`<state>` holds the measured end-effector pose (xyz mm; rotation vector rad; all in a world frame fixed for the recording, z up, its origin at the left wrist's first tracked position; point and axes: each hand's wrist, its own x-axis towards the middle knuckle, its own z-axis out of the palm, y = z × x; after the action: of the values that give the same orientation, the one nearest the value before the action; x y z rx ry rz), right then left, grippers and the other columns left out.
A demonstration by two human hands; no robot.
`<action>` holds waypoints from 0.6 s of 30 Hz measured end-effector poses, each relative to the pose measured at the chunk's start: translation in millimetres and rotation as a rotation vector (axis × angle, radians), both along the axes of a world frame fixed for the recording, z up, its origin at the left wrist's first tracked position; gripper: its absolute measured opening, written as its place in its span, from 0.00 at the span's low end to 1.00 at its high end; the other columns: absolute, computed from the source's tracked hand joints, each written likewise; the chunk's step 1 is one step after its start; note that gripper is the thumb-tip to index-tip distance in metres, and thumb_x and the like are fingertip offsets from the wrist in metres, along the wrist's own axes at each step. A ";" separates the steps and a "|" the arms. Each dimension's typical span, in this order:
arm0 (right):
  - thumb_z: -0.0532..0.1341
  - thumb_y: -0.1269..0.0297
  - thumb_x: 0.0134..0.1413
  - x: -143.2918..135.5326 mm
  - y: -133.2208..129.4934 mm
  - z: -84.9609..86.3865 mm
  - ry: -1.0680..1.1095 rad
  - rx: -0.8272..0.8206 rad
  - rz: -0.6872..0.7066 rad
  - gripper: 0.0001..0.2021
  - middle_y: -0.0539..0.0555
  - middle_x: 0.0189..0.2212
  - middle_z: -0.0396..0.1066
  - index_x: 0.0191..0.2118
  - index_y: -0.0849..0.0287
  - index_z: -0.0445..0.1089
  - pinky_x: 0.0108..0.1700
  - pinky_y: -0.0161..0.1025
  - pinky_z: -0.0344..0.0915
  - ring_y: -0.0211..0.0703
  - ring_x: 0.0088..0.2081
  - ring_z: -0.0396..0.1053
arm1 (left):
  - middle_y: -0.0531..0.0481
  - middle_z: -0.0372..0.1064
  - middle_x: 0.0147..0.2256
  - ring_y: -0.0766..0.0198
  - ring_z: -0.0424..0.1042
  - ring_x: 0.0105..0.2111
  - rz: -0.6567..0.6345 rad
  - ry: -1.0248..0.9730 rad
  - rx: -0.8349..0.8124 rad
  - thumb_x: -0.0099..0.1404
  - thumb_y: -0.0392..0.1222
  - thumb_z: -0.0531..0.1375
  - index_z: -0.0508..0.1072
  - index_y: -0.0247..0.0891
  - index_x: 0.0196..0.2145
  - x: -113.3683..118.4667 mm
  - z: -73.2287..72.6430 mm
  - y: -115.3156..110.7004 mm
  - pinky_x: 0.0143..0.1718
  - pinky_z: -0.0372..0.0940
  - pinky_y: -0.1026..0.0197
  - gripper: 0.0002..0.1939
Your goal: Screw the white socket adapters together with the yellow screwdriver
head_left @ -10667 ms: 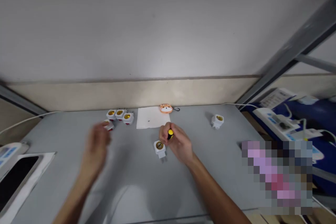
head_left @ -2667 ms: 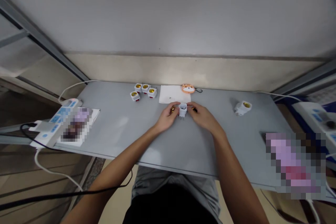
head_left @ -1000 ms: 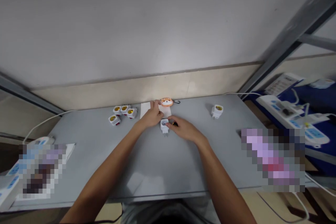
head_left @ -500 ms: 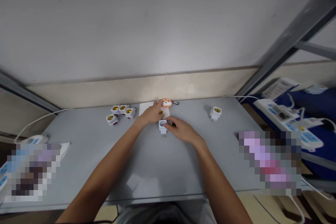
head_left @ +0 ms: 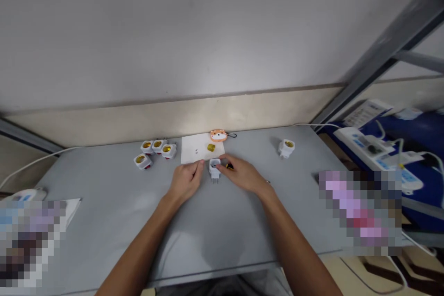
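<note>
My right hand (head_left: 243, 175) grips a white plug-in lamp socket (head_left: 215, 169) by its right side, thumb and fingers on the housing, its prongs toward me. Under that hand shows a black-and-yellow thing (head_left: 229, 166), mostly hidden. My left hand (head_left: 187, 181) is closed just left of the socket, its fingertips pressed together; whatever may be between them is too small to see. Behind the hands, a brass-coloured shell (head_left: 211, 147) lies on a white sheet of paper (head_left: 189, 143), with tiny dark pieces (head_left: 196, 151) beside it.
Several white lamp sockets (head_left: 158, 146) with brass insides stand in a cluster at the left. Another lamp socket (head_left: 286, 148) stands at the right. An orange animal-face case (head_left: 218, 135) lies by the wall. A power strip (head_left: 378, 157) with cables is at far right.
My left hand has drawn back from the paper toward me, uncovering the brass-coloured shell and tiny pieces, and its fingers have closed. My right hand still holds the lamp socket in place.
</note>
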<state>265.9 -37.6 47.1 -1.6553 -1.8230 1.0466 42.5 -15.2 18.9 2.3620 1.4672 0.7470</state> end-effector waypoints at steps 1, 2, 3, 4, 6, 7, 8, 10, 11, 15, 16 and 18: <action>0.55 0.44 0.68 -1.1 0.1 -0.5 -0.006 0.009 0.009 0.19 0.50 0.43 0.80 0.52 0.48 0.74 0.42 0.40 0.65 0.46 0.41 0.75 | 0.50 0.65 0.17 0.64 0.63 0.19 0.001 -0.004 -0.008 0.79 0.51 0.42 0.64 0.40 0.20 0.7 -2.7 0.3 0.27 0.51 0.60 0.31; 0.55 0.44 0.69 -1.9 0.0 -0.8 -0.014 0.019 0.020 0.19 0.50 0.42 0.80 0.52 0.48 0.73 0.42 0.40 0.64 0.46 0.41 0.76 | 0.49 0.64 0.17 0.64 0.63 0.19 -0.007 0.000 -0.018 0.79 0.51 0.40 0.64 0.40 0.18 2.2 -5.4 1.0 0.27 0.50 0.59 0.33; 0.54 0.44 0.69 -2.5 -0.1 -1.1 -0.026 0.029 0.028 0.19 0.50 0.42 0.80 0.53 0.48 0.73 0.42 0.40 0.64 0.47 0.41 0.76 | 0.49 0.64 0.16 0.64 0.63 0.18 -0.025 0.014 -0.030 0.79 0.51 0.40 0.64 0.39 0.18 4.1 -8.2 1.6 0.27 0.50 0.59 0.34; 0.54 0.45 0.70 -2.9 -0.4 -1.3 -0.040 0.039 0.030 0.19 0.50 0.42 0.80 0.54 0.48 0.72 0.42 0.40 0.64 0.47 0.41 0.76 | 0.48 0.65 0.16 0.64 0.63 0.18 -0.048 0.030 -0.043 0.79 0.51 0.40 0.65 0.39 0.17 6.1 -11.1 2.1 0.26 0.49 0.59 0.35; 0.53 0.46 0.70 -3.2 -0.9 -1.4 -0.064 0.047 0.029 0.19 0.51 0.44 0.80 0.56 0.48 0.71 0.43 0.41 0.65 0.49 0.43 0.76 | 0.47 0.68 0.18 0.63 0.64 0.19 -0.088 0.054 -0.063 0.79 0.52 0.41 0.68 0.39 0.19 9.4 -16.0 2.2 0.26 0.50 0.59 0.34; 0.54 0.46 0.70 -3.3 -1.1 -1.4 -0.071 0.049 0.027 0.19 0.52 0.46 0.80 0.57 0.48 0.71 0.44 0.41 0.65 0.49 0.45 0.76 | 0.47 0.70 0.19 0.63 0.65 0.19 -0.103 0.062 -0.071 0.79 0.52 0.42 0.70 0.39 0.19 10.4 -17.8 2.0 0.26 0.50 0.59 0.34; 0.54 0.47 0.71 -3.4 -1.4 -1.6 -0.075 0.047 0.028 0.19 0.52 0.47 0.80 0.57 0.48 0.71 0.45 0.41 0.65 0.50 0.47 0.76 | 0.47 0.71 0.20 0.62 0.65 0.19 -0.114 0.071 -0.079 0.79 0.52 0.42 0.72 0.39 0.21 11.0 -18.9 1.8 0.27 0.51 0.59 0.34; 0.53 0.47 0.71 -3.9 -1.7 -2.2 -0.078 0.038 0.027 0.19 0.53 0.50 0.80 0.58 0.48 0.70 0.47 0.42 0.66 0.51 0.49 0.76 | 0.47 0.71 0.20 0.62 0.65 0.19 -0.127 0.084 -0.098 0.79 0.51 0.42 0.74 0.39 0.22 11.3 -19.2 1.7 0.27 0.51 0.59 0.33; 0.53 0.47 0.71 -4.3 -1.7 -2.5 -0.078 0.035 0.018 0.20 0.54 0.50 0.80 0.59 0.48 0.70 0.48 0.43 0.66 0.52 0.50 0.76 | 0.47 0.71 0.20 0.62 0.65 0.19 -0.129 0.086 -0.109 0.79 0.51 0.42 0.74 0.39 0.23 11.1 -18.7 1.9 0.27 0.51 0.59 0.33; 0.51 0.47 0.72 -3.7 0.0 -3.8 -0.076 0.054 -0.076 0.21 0.55 0.51 0.79 0.60 0.49 0.70 0.50 0.44 0.66 0.51 0.49 0.76 | 0.49 0.67 0.17 0.63 0.62 0.18 -0.132 0.069 -0.136 0.79 0.51 0.43 0.72 0.39 0.21 10.5 -15.8 3.7 0.26 0.51 0.59 0.33; 0.52 0.47 0.71 -2.7 1.2 -4.1 -0.077 0.072 -0.104 0.21 0.56 0.52 0.79 0.59 0.50 0.71 0.50 0.44 0.66 0.50 0.48 0.76 | 0.49 0.66 0.17 0.63 0.62 0.18 -0.133 0.064 -0.138 0.79 0.51 0.44 0.71 0.39 0.20 10.5 -15.8 4.1 0.26 0.51 0.59 0.33; 0.54 0.50 0.70 0.0 4.1 -4.7 -0.078 0.124 -0.163 0.19 0.56 0.53 0.78 0.56 0.51 0.73 0.49 0.43 0.66 0.49 0.47 0.76 | 0.50 0.65 0.17 0.63 0.61 0.18 -0.121 0.046 -0.132 0.78 0.51 0.45 0.70 0.39 0.19 10.4 -16.9 4.7 0.26 0.52 0.59 0.32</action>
<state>266.0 -33.5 42.4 -1.7575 -1.7299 0.7938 52.9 -10.5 2.1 2.3571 1.3332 0.5514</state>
